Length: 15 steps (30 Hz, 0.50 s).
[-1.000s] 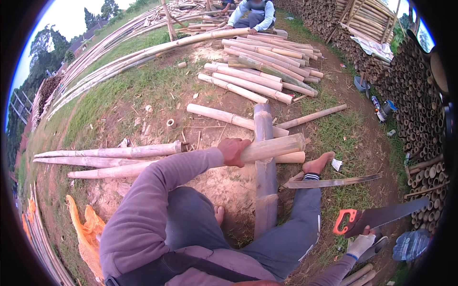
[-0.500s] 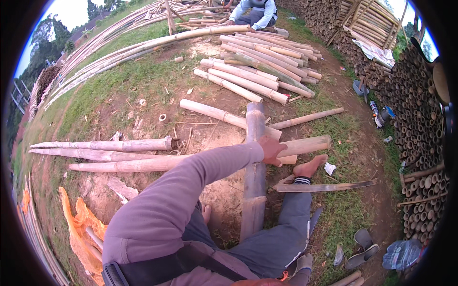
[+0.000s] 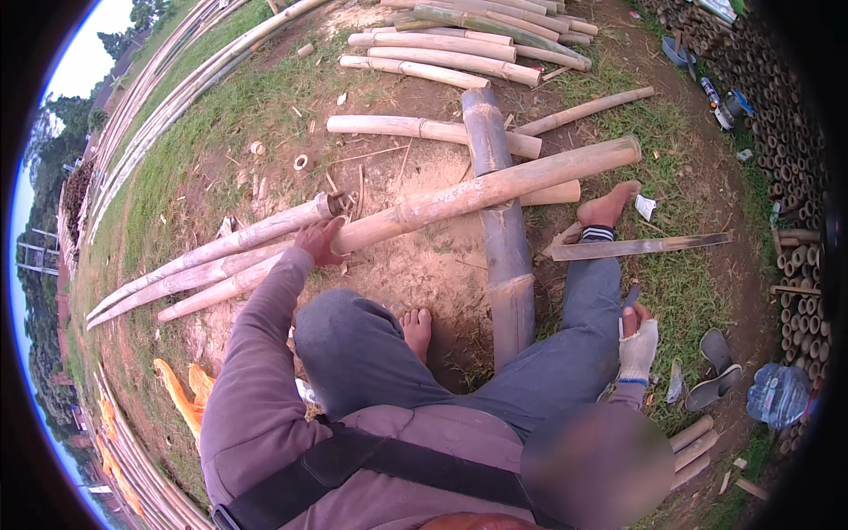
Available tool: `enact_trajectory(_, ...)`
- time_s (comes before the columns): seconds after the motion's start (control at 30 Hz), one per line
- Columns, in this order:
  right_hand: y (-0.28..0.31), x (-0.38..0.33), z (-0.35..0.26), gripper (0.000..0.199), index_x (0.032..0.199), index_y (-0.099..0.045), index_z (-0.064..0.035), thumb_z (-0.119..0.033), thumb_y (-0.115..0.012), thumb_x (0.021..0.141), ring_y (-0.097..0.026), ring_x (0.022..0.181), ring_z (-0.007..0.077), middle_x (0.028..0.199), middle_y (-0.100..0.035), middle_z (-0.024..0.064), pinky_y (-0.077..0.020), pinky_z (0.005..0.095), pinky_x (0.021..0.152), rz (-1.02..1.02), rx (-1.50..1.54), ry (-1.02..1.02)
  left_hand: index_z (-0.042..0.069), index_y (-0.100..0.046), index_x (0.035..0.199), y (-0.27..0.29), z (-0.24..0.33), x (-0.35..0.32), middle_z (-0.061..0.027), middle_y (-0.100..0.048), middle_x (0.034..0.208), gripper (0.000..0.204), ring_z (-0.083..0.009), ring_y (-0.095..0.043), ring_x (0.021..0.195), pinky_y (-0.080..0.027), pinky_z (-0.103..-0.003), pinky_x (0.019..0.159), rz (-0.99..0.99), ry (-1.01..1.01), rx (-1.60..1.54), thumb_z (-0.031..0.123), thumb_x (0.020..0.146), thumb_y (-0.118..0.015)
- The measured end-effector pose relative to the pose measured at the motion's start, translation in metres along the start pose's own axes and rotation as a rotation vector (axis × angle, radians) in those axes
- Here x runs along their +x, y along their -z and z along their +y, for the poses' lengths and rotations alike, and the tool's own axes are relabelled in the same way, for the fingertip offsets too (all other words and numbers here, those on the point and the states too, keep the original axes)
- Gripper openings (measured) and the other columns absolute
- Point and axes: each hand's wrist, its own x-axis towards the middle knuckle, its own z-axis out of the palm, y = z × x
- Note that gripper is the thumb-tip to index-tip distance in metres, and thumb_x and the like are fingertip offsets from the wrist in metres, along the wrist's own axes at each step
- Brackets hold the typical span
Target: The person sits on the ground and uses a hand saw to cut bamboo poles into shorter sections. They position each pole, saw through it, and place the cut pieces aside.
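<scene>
I sit on bare earth with my legs around a thick grey bamboo log (image 3: 505, 265). A long pale bamboo pole (image 3: 495, 185) lies slanted across that log. My left hand (image 3: 318, 240) grips the pole's near end, beside the cut ends of other poles (image 3: 203, 256). My right hand (image 3: 636, 343), wrapped in white cloth, rests by my right knee with its fingers curled; a small dark object shows just above it, and whether the hand holds it is unclear. A flat, blade-like strip (image 3: 645, 246) lies on the grass by my bare right foot (image 3: 608, 205).
More cut poles (image 3: 442, 53) are piled ahead. Stacked bamboo ends (image 3: 786, 150) wall off the right side. Sandals (image 3: 715, 375) and a blue water bottle (image 3: 777, 395) lie at my right. An orange sheet (image 3: 185, 397) lies at my left.
My left hand has drawn the pole toward the left across the log. The saw with the orange handle that my right hand held a second ago is out of view.
</scene>
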Motion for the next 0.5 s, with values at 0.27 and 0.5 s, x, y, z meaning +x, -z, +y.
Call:
enact_trajectory(0.27, -0.117, 0.072, -0.016, 0.046, 0.104, -0.078, -0.0002, -0.045, -0.076, 0.094, -0.075, 0.106, 0.0511, 0.108, -0.078, 0.0320, -0.0599, 0.0530, 0.094, -0.085, -0.319, 0.029, 0.013, -0.060, 0.129, 0.038, 0.062, 0.029, -0.0169, -0.079, 0.108, 0.076, -0.0421, -0.077, 0.098, -0.055, -0.055, 0.098, 0.053, -0.096, -0.007, 0.054, 0.072, -0.089)
enact_trajectory(0.5, -0.128, 0.081, -0.070, 0.049, 0.113, -0.079, 0.0004, -0.043, -0.069, 0.091, -0.073, 0.115, 0.0502, 0.114, -0.077, 0.0323, -0.0575, 0.0558, 0.102, -0.218, -0.453, -0.119, 0.010, -0.062, 0.124, 0.094, 0.185, 0.095, -0.0192, -0.079, 0.103, 0.072, -0.0399, -0.077, 0.098, -0.053, -0.055, 0.100, 0.148, -0.274, -0.136, 0.057, 0.075, -0.086)
